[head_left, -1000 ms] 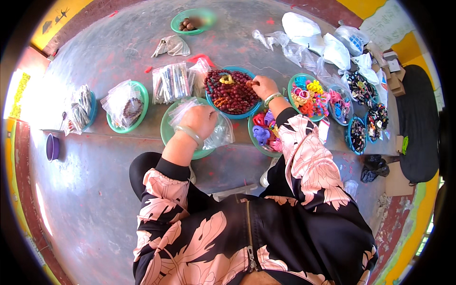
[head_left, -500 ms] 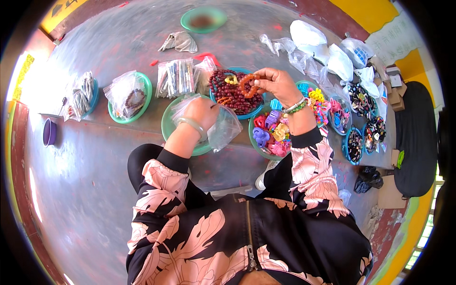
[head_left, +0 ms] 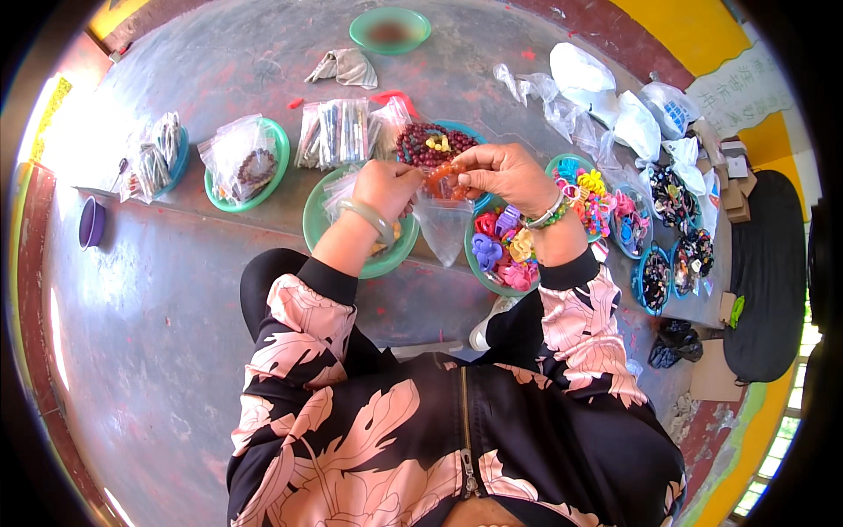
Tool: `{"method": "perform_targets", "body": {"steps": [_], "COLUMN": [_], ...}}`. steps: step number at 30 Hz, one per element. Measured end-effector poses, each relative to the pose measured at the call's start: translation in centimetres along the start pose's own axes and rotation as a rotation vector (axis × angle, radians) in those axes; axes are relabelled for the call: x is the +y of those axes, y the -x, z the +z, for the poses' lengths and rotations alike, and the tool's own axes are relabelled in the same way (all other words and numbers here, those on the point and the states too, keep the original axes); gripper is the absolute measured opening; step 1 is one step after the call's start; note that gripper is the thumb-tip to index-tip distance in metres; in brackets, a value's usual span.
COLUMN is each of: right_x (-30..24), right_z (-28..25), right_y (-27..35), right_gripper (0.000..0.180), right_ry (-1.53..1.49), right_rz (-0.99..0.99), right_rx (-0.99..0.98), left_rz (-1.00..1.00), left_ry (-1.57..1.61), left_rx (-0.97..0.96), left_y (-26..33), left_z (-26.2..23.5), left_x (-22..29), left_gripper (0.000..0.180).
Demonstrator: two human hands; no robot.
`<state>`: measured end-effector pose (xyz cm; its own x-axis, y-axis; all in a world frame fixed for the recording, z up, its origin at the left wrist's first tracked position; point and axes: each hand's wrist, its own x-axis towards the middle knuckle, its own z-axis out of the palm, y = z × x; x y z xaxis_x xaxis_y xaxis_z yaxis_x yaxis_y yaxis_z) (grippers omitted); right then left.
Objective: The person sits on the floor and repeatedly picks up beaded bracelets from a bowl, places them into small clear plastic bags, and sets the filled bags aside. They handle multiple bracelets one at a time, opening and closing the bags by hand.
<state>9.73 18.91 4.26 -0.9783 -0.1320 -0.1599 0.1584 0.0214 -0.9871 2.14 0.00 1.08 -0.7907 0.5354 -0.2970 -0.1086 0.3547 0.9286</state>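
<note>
1 orange bead bracelet (head_left: 446,182) hangs between the 2 hands, at the mouth of a clear plastic bag (head_left: 443,233); whether any of it lies inside, I cannot tell. At its 3 o'clock, the right hand (head_left: 502,176) pinches it between thumb and fingers, a silver-coloured bangle (head_left: 551,209) on that wrist. At its 9 o'clock, the left hand (head_left: 385,186) has its fingers pressed together on the bag's upper edge; a pale bangle (head_left: 376,221) circles that wrist

Around the bracelet: dark red bead strings (head_left: 421,147) heaped in a blue basin (head_left: 470,132) at 12 o'clock, just behind it; a green basin (head_left: 378,266) at 8 o'clock, partly hidden under the left forearm; purple hair claws (head_left: 486,253) with other bright hair pieces at 5 o'clock; white plastic bags (head_left: 634,126) well apart at 2 o'clock; slim sticks in clear bags (head_left: 338,132) at 10 o'clock
</note>
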Motion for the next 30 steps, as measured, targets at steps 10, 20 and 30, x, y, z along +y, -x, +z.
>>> {"method": "perform_targets", "body": {"steps": [10,20,30], "right_x": [1.7,1.5,5.1], "right_z": [1.6,2.6,-1.5], "right_y": [-0.6,-1.0,-1.6], "right_gripper": [0.018,0.016,0.068], "right_ry": [0.540,0.671,-0.249], "right_rz": [-0.134,-0.211,-0.051], "right_rx": [0.081,0.144,0.141], "left_rz": [0.056,0.058,0.011], "left_ry": [0.092,0.208,0.368], "left_rx": [-0.035,-0.055,0.005], "left_y": [0.1,-0.1,0.4], "left_z": [0.3,0.2,-2.0], "left_x": [0.2,0.1,1.6], "left_gripper": [0.027,0.024,0.020]}}
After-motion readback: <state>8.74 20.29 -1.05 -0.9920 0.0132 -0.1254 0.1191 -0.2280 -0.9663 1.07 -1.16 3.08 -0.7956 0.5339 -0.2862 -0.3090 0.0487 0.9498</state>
